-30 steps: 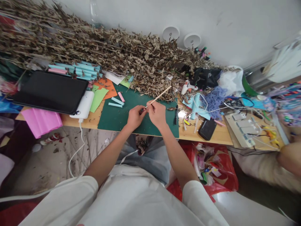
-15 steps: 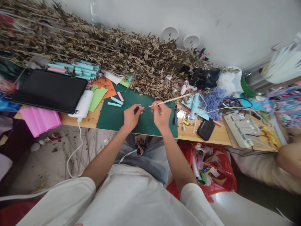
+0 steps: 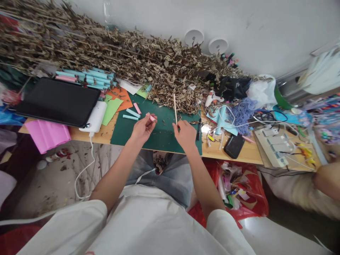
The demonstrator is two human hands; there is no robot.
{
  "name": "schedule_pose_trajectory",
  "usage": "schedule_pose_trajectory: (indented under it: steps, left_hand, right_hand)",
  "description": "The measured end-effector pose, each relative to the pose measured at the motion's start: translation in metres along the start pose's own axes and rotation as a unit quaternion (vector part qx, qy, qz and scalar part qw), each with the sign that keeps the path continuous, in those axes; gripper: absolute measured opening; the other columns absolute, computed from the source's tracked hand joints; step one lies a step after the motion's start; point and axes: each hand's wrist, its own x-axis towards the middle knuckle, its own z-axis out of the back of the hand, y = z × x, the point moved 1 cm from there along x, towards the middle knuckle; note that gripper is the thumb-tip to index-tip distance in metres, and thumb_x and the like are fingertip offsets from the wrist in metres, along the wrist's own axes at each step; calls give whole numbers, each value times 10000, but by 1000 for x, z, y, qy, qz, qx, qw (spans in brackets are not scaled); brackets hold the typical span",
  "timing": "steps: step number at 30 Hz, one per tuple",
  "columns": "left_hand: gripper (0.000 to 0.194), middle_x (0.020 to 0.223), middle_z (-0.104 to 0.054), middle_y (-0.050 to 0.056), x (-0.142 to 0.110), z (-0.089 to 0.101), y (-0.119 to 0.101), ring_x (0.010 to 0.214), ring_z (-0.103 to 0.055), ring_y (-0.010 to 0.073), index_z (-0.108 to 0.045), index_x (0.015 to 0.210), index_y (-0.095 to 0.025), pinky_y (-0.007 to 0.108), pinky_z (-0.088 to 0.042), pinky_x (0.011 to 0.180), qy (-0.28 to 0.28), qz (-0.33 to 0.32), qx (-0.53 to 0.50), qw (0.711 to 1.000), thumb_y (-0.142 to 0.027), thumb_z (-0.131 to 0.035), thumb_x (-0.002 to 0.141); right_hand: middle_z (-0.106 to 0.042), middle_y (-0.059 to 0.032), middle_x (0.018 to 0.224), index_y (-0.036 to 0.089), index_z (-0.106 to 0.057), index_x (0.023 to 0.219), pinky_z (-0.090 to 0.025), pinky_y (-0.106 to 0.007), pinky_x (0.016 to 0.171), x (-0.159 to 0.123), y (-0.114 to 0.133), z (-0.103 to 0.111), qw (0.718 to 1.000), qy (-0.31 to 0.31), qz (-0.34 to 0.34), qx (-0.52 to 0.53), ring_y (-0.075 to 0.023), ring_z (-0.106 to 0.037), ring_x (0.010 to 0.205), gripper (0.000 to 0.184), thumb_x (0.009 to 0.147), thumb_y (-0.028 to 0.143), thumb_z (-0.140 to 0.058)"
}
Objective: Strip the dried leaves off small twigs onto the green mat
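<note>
A green mat [image 3: 164, 136] lies on a wooden table [image 3: 247, 154] by a white wall [image 3: 159, 17], with a heap of dried leaves [image 3: 164, 60] along the mat's far edge. Left of the mat is a black tablet [image 3: 58, 101]; right of it are a glue gun [image 3: 212, 98] and blue yarn [image 3: 243, 113]. The left hand [image 3: 142, 130], over the mat's left half, pinches a pink roll [image 3: 152, 118] that pokes out at the fingertips. Two blue rolls [image 3: 133, 113] and a second pink roll [image 3: 137, 108] lie on the mat near that hand. Over the mat's right half, the right hand [image 3: 186, 134] is curled tight on a thin stick [image 3: 175, 109], which juts from its thumb side toward the leaves
</note>
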Motion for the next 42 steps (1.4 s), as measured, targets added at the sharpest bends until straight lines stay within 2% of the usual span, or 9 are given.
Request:
schedule_pose_trajectory:
  steps: [7, 11, 15, 19, 24, 29, 32, 36, 42]
  left_hand:
    - [248, 788, -715, 40, 5, 4, 10, 619, -651, 64, -670, 776, -144, 154, -567, 599, 10, -50, 49, 997, -373, -698, 869]
    - [284, 830, -726, 32, 5, 3, 16, 677, -680, 83, -636, 809, -169, 183, -572, 639, 18, -89, 95, 991, -439, -723, 827]
    - [324, 841, -729, 25, 0, -4, 20, 736, -703, 103, -588, 826, -182, 193, -572, 676, 15, -117, 120, 986, -464, -742, 789]
    - [320, 850, -733, 17, -3, -9, 25, 741, -709, 105, -561, 812, -179, 211, -573, 710, 18, -125, 94, 987, -421, -766, 767]
    - [318, 881, -738, 25, -6, -9, 35, 765, -715, 110, -559, 832, -180, 224, -577, 743, -3, -135, 79, 988, -392, -781, 750]
    - [343, 927, -739, 40, -6, -5, 38, 823, -725, 131, -561, 836, -180, 238, -580, 757, -18, -153, 99, 983, -445, -763, 755]
    - [313, 948, -738, 48, -3, 2, 32, 838, -724, 147, -610, 867, -181, 234, -574, 716, -21, -205, 141, 968, -444, -747, 769]
    - [254, 844, -741, 41, 2, 12, 20, 828, -712, 165, -711, 957, -173, 247, -559, 746, -23, -310, 245, 918, -360, -739, 787]
    - [284, 1004, -749, 68, 6, 13, 21, 915, -704, 187, -743, 1087, -188, 280, -557, 830, 24, -360, 369, 857, -312, -679, 839]
  right_hand:
    - [-634, -114, 918, 176, -631, 910, -328, -321, 624, 4, -11, -11, 996, 63, -12, -61, -231, -579, 790, 229, 969, 351, -496]
    - [-649, -121, 973, 177, -650, 960, -446, -350, 756, 3, -5, -6, 997, 16, -15, 68, -247, -609, 901, 182, 936, 322, -544]
    - [-694, -59, 925, 198, -641, 1058, -545, -321, 760, -2, 19, 0, 927, -17, -51, 372, -183, -655, 805, 285, 854, 394, -664]
    - [-721, -52, 888, 187, -676, 997, -577, -300, 728, -3, 42, -7, 855, -33, -130, 501, -175, -685, 786, 321, 785, 424, -719]
    - [-740, -76, 882, 171, -713, 877, -569, -327, 760, -4, 55, -24, 843, -98, -186, 495, -186, -687, 789, 274, 839, 429, -630]
    - [-728, -76, 820, 143, -688, 958, -561, -313, 680, -3, 54, -42, 829, -107, -229, 499, -182, -677, 720, 361, 900, 462, -527]
    - [-718, -74, 828, 146, -683, 975, -541, -296, 684, 1, 42, -41, 870, -118, -207, 433, -179, -665, 740, 374, 940, 455, -475]
    - [-700, -70, 893, 190, -736, 902, -497, -293, 795, 9, 25, -34, 956, -71, -84, 272, -182, -645, 846, 288, 955, 353, -504]
    - [-667, -78, 993, 216, -729, 1075, -465, -295, 790, 14, 24, -34, 990, 50, -17, 129, -200, -628, 903, 258, 951, 338, -538]
